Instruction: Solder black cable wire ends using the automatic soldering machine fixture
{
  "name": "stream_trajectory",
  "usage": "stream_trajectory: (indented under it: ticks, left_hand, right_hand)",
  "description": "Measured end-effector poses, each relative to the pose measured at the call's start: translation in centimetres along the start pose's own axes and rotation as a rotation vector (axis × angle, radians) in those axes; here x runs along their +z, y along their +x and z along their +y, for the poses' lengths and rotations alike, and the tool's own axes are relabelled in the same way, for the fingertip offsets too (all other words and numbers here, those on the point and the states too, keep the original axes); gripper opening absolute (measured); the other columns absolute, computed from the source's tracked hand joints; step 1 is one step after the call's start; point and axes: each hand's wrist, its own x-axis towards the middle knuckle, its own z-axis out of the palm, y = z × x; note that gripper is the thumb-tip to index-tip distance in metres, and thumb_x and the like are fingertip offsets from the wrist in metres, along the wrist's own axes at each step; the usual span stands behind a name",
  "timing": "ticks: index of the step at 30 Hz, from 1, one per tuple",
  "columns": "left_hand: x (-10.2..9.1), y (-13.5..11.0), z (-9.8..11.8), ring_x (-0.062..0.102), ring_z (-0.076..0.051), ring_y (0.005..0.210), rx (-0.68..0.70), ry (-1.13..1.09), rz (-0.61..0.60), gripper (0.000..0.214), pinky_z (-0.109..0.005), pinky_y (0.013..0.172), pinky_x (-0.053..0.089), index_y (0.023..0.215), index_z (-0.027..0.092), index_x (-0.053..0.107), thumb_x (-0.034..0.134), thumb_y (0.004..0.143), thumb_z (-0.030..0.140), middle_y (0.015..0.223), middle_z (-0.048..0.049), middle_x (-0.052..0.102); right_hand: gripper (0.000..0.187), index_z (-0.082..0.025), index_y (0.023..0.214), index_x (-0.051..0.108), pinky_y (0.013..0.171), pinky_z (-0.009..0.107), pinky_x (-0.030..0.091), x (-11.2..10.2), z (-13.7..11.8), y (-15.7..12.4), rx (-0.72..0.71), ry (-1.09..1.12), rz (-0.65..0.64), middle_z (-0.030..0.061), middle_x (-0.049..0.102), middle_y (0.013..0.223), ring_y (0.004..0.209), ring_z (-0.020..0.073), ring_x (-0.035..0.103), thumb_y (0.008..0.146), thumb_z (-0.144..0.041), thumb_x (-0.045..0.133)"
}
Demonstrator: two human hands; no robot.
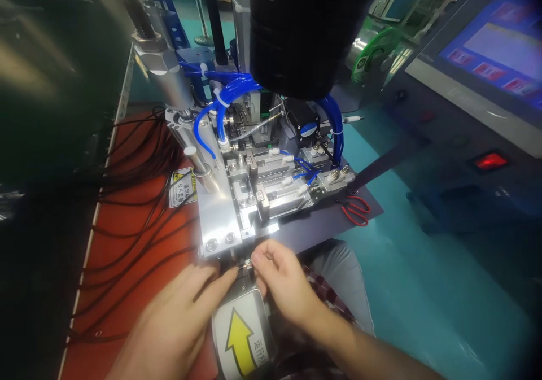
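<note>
My left hand (182, 304) is at the front of the bench machine (271, 182). Its fingertips reach the front edge of the bright metal plate (218, 222) and are partly hidden there. The fingers are bent together, and what they grip is too small to make out. Just to the right, my right hand (285, 281) has thumb and forefinger closed in a pinch. A thin, pale wire end (246, 265) shows at its fingertips, in the narrow gap between both hands. Below them is a white label with a yellow arrow (239, 340).
Several black cables (139, 227) lie over the orange mat (110, 256) on the left. Red-handled pliers (356, 210) rest by the machine's right side. Blue air hoses (237, 89) arch above it, beneath a thick black cylinder (305, 35). A control screen (499, 52) stands at right.
</note>
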Motion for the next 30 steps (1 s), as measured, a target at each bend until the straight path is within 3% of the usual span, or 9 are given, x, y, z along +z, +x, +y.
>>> stream_trajectory:
  ticks: [7, 14, 19, 23, 30]
  left_hand:
    - [0.0, -0.3, -1.2, 0.06, -0.018, 0.107, 0.074, -0.03, -0.067, 0.048, -0.023, 0.092, 0.051, 0.14, 0.02, 0.05, 0.045, 0.095, 0.006, 0.122, -0.0089, 0.06]
    - [-0.2, 0.2, -0.2, 0.059, -0.02, 0.092, 0.075, 0.065, -0.045, 0.043, -0.026, 0.075, 0.053, 0.138, 0.02, 0.051, 0.042, 0.097, 0.01, 0.111, -0.0078, 0.062]
    - [0.1, 0.6, 0.7, 0.057, -0.022, 0.089, -0.018, 0.087, -0.003, 0.037, -0.03, 0.069, 0.05, 0.132, 0.021, 0.053, 0.039, 0.099, 0.013, 0.107, -0.0072, 0.062]
    - [0.9, 0.5, 0.5, 0.057, -0.022, 0.093, -0.02, 0.05, 0.062, 0.039, -0.031, 0.074, 0.049, 0.13, 0.025, 0.054, 0.033, 0.1, 0.012, 0.111, -0.0064, 0.062]
    - [1.4, 0.1, 0.3, 0.056, -0.021, 0.093, -0.056, 0.032, 0.073, 0.042, -0.03, 0.076, 0.049, 0.13, 0.027, 0.055, 0.034, 0.098, 0.012, 0.11, -0.0059, 0.058]
  right_hand:
    - [0.021, -0.023, 0.076, 0.047, 0.056, 0.027, 0.043, -0.3, -0.1, 0.2, -0.112, -0.126, -0.026, -0.0061, 0.054, 0.052, 0.051, 0.0135, 0.054, 0.093, -0.034, 0.05]
    - [0.019, -0.022, 0.076, 0.048, 0.058, 0.027, 0.044, -0.3, -0.5, 0.3, -0.041, -0.115, -0.014, -0.0065, 0.053, 0.052, 0.052, 0.0138, 0.055, 0.092, -0.031, 0.051]
    - [0.025, -0.021, 0.074, 0.049, 0.062, 0.028, 0.045, -0.8, -0.2, 0.3, 0.02, -0.105, -0.087, -0.0053, 0.052, 0.055, 0.054, 0.014, 0.054, 0.095, -0.036, 0.048]
    - [0.036, -0.023, 0.068, 0.041, 0.059, 0.028, 0.04, -0.8, 0.4, 0.3, -0.094, -0.268, -0.034, -0.0049, 0.045, 0.06, 0.058, 0.0142, 0.048, 0.097, -0.044, 0.042]
    - [0.025, -0.023, 0.072, 0.042, 0.059, 0.029, 0.034, -0.5, 0.8, 0.6, -0.373, -0.363, 0.027, -0.0045, 0.042, 0.064, 0.059, 0.0138, 0.041, 0.095, -0.033, 0.044]
